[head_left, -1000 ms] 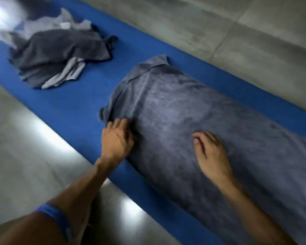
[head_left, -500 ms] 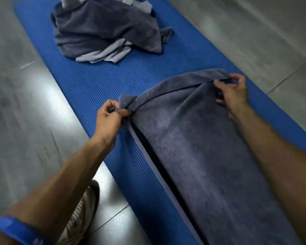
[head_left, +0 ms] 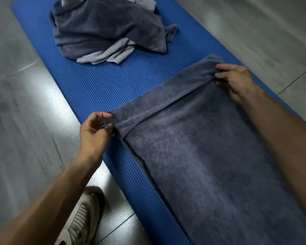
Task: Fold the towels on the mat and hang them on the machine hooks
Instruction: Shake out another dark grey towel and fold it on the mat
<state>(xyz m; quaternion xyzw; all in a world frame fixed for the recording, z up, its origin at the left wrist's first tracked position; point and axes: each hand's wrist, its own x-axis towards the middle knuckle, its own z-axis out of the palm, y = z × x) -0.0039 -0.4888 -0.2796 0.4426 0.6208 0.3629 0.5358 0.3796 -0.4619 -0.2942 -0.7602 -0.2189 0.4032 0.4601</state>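
Long grey terry towel (head_left: 210,165) lies lengthwise on ribbed blue foam mat (head_left: 99,85), far end turned back. Left hand (head_left: 94,133) pinches left fold corner; right hand (head_left: 237,80) pinches right corner. Judgement: draw both corners evenly, align side edges, keep tension, then flatten.

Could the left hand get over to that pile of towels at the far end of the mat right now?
Probably not right away. The left hand is pinching a corner of the folded towel. The bare mat between it and the pile of towels holds nothing, so once it lets go the way looks free.
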